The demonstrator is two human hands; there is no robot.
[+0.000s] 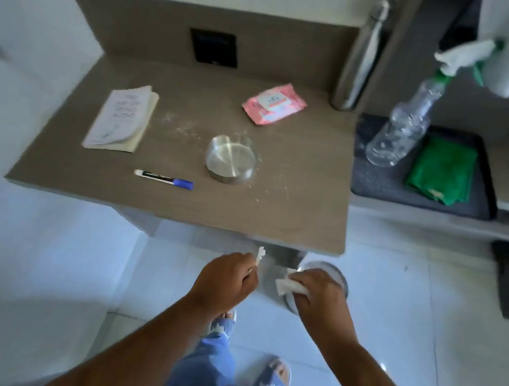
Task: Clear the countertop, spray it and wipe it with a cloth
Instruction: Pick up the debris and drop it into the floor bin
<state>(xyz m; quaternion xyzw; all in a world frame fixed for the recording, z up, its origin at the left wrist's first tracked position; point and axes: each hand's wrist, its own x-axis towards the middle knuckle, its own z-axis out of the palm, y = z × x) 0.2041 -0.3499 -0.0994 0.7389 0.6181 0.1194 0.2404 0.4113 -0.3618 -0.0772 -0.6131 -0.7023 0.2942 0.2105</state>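
Both hands hang below the surface (294,206) edge — left hand (225,283) pinching a paper scrap (260,255), right hand (318,294) closed on a white wad (290,287). Spray bottle (401,129) and green cloth (442,169) sit together on the black tray (381,183).

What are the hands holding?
Left hand pinches a small white scrap by its lower end; right hand clutches crumpled white paper in its fist.

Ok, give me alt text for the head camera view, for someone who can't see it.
Two hands, left hand and right hand, each hold white paper scraps below a brown countertop that carries a booklet, marker, metal bowl, pink wipes pack and crumbs. A spray bottle and green cloth sit on a tray to the right.
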